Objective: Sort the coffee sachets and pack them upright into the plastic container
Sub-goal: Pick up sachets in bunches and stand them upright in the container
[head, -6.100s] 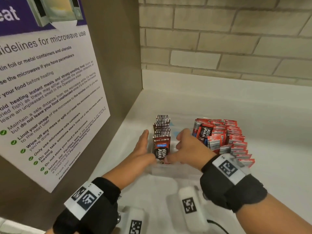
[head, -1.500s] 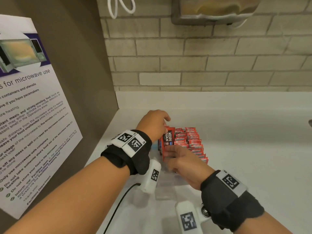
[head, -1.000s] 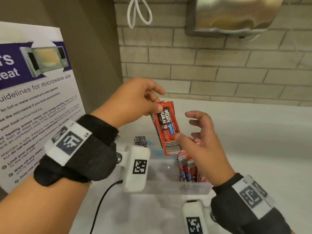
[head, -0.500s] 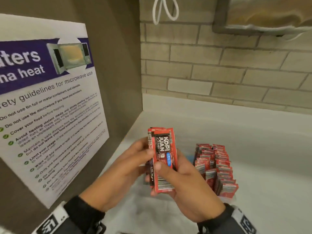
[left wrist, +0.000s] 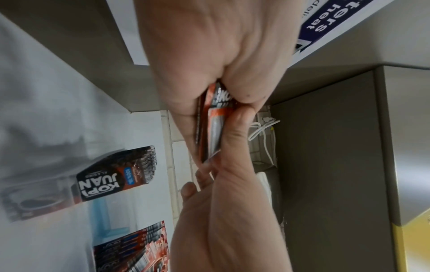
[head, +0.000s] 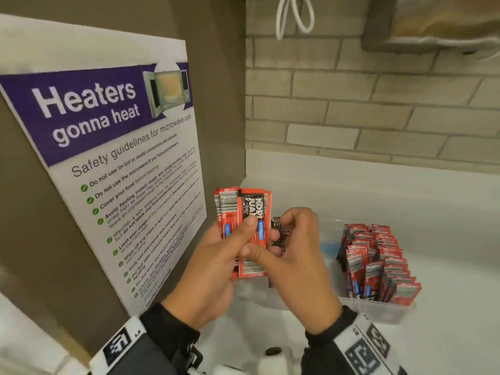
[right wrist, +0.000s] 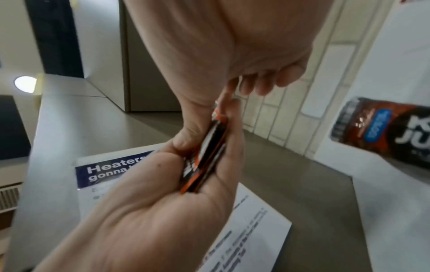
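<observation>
**Both hands on a small stack of sachets above the container**

The left hand (head: 213, 269) grasps a stack of red sachets (head: 244, 212) from the side, thumb pressed on the front face, fingers behind. The stack stands roughly upright, lifted above the near left part of the container (head: 378, 307) and not touching it. The front sachet's print reads upside down (the brand letters are inverted in the head view).

The right hand (head: 295, 266) meets the stack from the other side: its thumb lies across the lower front, and its curled fingers pinch the right edge. The wrist views show the same stack edge-on, squeezed between the two hands.

The container is clear plastic and sits on the white counter (head: 446, 266). Its right side holds a long row of sachets (head: 378, 261) standing upright, red faces toward the camera. To the left of that row, behind the hands, a second, darker row (head: 281, 234) shows only in part.

Left of the container, a microwave safety poster (head: 108, 158) hangs on the brown side panel. Behind the container rises a brick wall (head: 378, 104).
</observation>
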Motion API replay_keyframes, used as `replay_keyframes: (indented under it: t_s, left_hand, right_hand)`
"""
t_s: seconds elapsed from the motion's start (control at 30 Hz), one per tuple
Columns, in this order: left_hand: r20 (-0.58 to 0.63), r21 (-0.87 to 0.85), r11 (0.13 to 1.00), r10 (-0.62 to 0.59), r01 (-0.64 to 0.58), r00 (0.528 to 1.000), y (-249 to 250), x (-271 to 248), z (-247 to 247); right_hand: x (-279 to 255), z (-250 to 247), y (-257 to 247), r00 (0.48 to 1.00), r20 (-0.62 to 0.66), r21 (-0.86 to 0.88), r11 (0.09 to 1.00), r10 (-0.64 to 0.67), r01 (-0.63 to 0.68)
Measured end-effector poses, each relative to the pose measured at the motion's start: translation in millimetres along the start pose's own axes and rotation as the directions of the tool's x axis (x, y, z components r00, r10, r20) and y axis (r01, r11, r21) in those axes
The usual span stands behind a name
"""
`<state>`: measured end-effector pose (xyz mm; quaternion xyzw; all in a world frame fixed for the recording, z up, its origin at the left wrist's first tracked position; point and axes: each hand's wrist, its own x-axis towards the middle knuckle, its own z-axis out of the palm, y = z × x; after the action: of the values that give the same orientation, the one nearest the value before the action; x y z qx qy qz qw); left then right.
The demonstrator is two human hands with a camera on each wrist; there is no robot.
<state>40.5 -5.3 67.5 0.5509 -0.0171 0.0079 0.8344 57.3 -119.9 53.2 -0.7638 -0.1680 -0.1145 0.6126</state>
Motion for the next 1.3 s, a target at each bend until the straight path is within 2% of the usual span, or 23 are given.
replay_keyframes:
  t_s: [0.13,0.23,0.43,0.57,0.67,0.83,1.0,1.07,1.13,1.17,1.23,1.3]
  left_hand:
    - [0.037,-0.027,0.999,-0.038,0.039,0.999,-2,5,-5]
    - [0.065,-0.089,0.994,-0.063,0.069,0.996,-9,11,-7]
    - [0.058,-0.039,0.998,-0.043,0.046,0.997,-18,17,4]
    - [0.012,-0.002,1.000,0.023,-0.023,1.000,-23,23,11]
    - [-0.034,0.028,0.997,0.066,-0.065,0.997,-23,26,13]
    - [-0.064,0.060,0.996,0.067,-0.063,0.996,-23,27,20]
    - [-0.068,0.062,0.995,0.088,-0.084,0.994,-18,27,23]
    - [-0.128,0.046,0.993,0.111,-0.106,0.986,-11,30,20]
    - [-0.212,-0.025,0.994,0.103,-0.111,0.972,-5,34,15]
    - [-0.235,-0.083,0.991,0.087,-0.109,0.968,-2,36,15]
    - [-0.224,-0.191,0.977,0.053,-0.097,0.973,2,36,17]
    - [-0.169,-0.255,0.964,0.029,-0.072,0.985,1,32,21]
  right_hand:
    - [3,-2,3,0.997,-0.006,0.134,0.988,0.083,-0.081]
    - [6,-7,6,0.990,-0.008,0.174,0.976,0.138,-0.134]
    - [17,-23,11,0.972,0.075,0.294,0.926,0.223,-0.236]
    - [21,-36,13,0.982,0.101,0.320,0.930,0.159,-0.183]
    - [27,-48,12,0.976,0.188,0.336,0.927,0.109,-0.169]
    - [36,-58,23,0.972,0.217,0.300,0.941,0.089,-0.154]
    - [37,-62,17,0.970,0.237,0.483,0.860,0.055,-0.166]
    - [40,-68,15,0.976,0.213,0.517,0.852,-0.033,-0.084]
    - [44,-77,15,0.977,0.121,0.524,0.847,-0.177,0.089]
    - [45,-81,14,0.960,0.077,0.503,0.842,-0.268,0.195]
    - [45,-88,14,0.905,0.005,0.343,0.850,-0.426,0.399]
    - [46,-93,16,0.833,-0.004,0.053,0.831,-0.554,0.553]
